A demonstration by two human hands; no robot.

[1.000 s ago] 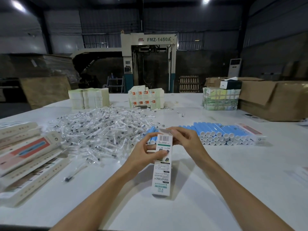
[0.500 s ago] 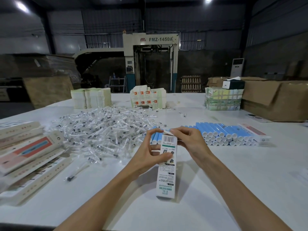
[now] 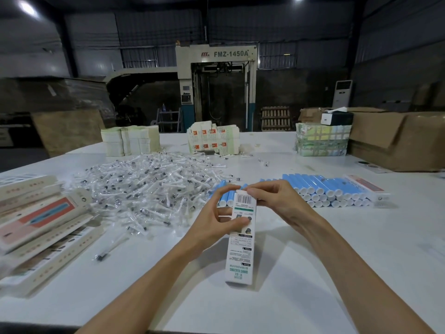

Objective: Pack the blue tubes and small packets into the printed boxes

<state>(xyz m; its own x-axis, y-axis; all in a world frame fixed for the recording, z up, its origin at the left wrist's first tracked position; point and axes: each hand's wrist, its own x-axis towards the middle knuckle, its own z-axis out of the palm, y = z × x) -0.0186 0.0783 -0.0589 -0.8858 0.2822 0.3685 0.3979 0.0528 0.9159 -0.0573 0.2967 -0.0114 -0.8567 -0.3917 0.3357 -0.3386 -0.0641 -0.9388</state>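
Note:
A tall white printed box (image 3: pixel 240 249) stands upright on the white table (image 3: pixel 337 261) in front of me. My left hand (image 3: pixel 216 220) grips its upper part from the left, thumb across the front. My right hand (image 3: pixel 277 198) pinches the top flap by the barcode. Stacked blue tubes (image 3: pixel 322 189) with white caps lie behind my right hand, and a few more blue tubes (image 3: pixel 224 196) show behind the box. A big heap of small clear packets (image 3: pixel 149 186) covers the table's left centre.
Flat printed cartons (image 3: pixel 41 225) lie piled at the left edge. Stacks of folded cartons (image 3: pixel 131 141), (image 3: pixel 213 141) and a wrapped bundle (image 3: pixel 321 141) stand at the back. Brown cardboard boxes (image 3: pixel 404 138) sit far right. One loose packet (image 3: pixel 106 251) lies near the front left.
The box and both hands have shifted slightly to the right. My right fingers have pressed the top flap down towards the box's top.

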